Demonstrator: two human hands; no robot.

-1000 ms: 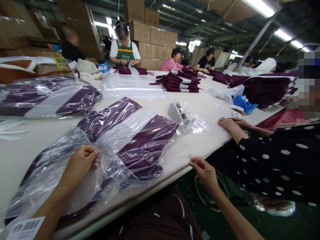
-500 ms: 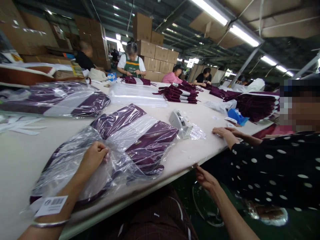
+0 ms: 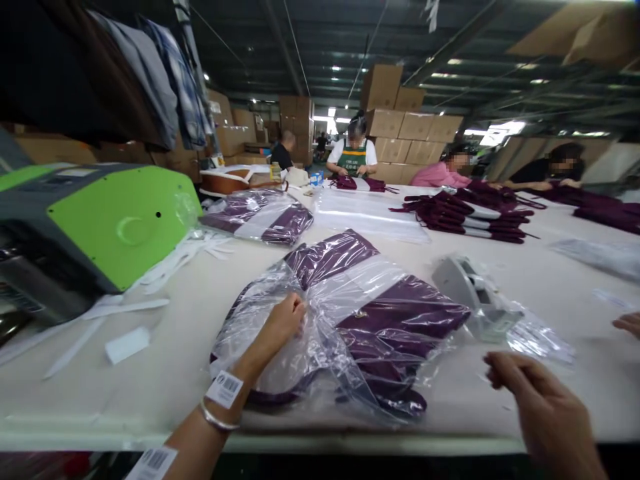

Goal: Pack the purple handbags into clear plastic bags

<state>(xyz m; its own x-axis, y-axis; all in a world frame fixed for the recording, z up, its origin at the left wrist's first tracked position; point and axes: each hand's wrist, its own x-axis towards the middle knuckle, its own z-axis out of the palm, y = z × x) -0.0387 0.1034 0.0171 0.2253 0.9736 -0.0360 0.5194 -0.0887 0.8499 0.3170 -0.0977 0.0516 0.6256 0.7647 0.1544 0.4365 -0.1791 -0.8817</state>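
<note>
A clear plastic bag (image 3: 345, 347) lies on the table with a folded dark purple cloth article (image 3: 400, 313) in it, a pale band across its middle. My left hand (image 3: 285, 320) is closed on the gathered plastic near the bag's centre. Barcode stickers (image 3: 225, 389) are on that forearm, beside a silver bangle. To the right of the bag, my right hand (image 3: 545, 407) is raised over the front of the table, fingers curled together; whatever they may hold is too blurred to make out. A grey tape dispenser (image 3: 465, 300) stands just beyond it.
A green and grey machine (image 3: 130, 227) stands at left, with white strips (image 3: 135, 307) before it. Another bagged purple article (image 3: 265, 217), flat clear bags (image 3: 365, 213) and stacked purple cloth (image 3: 480, 213) lie farther back. Several co-workers sit across; another person's fingers (image 3: 627, 323) show at right.
My view has swung left, bringing the green machine into sight. My right hand has risen from the table's front edge to above the tabletop. My left hand still grips the plastic.
</note>
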